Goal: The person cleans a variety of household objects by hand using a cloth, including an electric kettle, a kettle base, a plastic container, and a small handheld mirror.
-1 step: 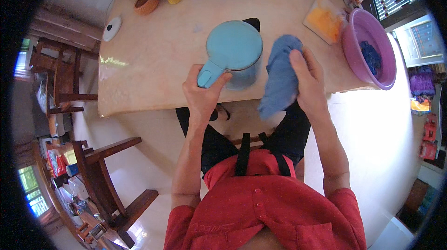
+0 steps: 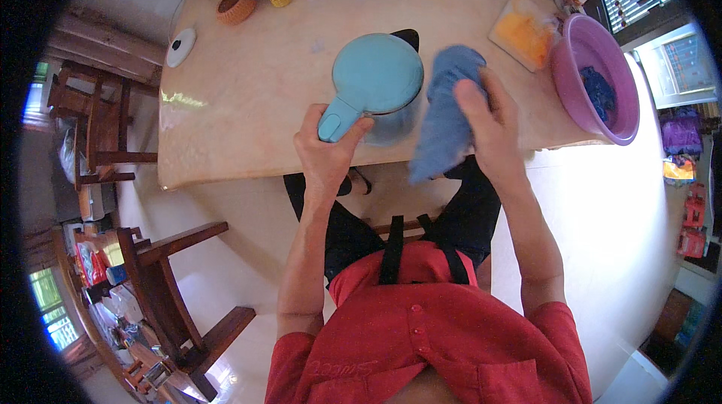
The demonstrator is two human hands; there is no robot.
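Note:
A pitcher (image 2: 378, 73) with a round light-blue lid and handle stands upright near the table's front edge. Its dark spout points to the far right, and the lid hides most of its bluish body. My left hand (image 2: 329, 137) is closed around the handle. To the right of the pitcher, my right hand (image 2: 490, 122) grips a folded blue cloth (image 2: 449, 114), thumb on top. The cloth hangs just beside the pitcher's body; whether they touch I cannot tell.
A purple basin (image 2: 565, 99) with dark blue cloth inside sits at the table's right edge, near an orange-and-white packet (image 2: 521, 34). Jars, small boxes and a woven orange bowl (image 2: 236, 7) line the back. A white lid (image 2: 180, 47) lies left. Wooden chairs (image 2: 162, 291) stand left of me.
My right hand and the blue cloth have shifted a little to the left, closer to the pitcher. My left hand and the pitcher stay in place.

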